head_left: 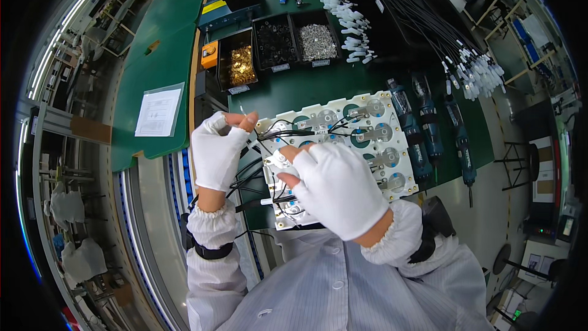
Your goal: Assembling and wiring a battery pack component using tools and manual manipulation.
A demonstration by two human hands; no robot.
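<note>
A white plate with round openings, metal tabs and black wires lies on the green table. My left hand, in a white fingertip-free glove, is closed in a pinch at the plate's left corner. A thin whitish strip sticks up from its fingertips, and black wires run just below them. My right hand, gloved the same way, reaches over the plate's near left part. Its bare thumb and forefinger are bent toward each other by the wires; what lies between them is too small to tell.
Behind the plate stand bins of brass-coloured pieces, black parts and silvery parts. White-tipped cables hang from a black tray. Several teal power screwdrivers lie right of the plate. A sleeved paper sheet lies on the left table.
</note>
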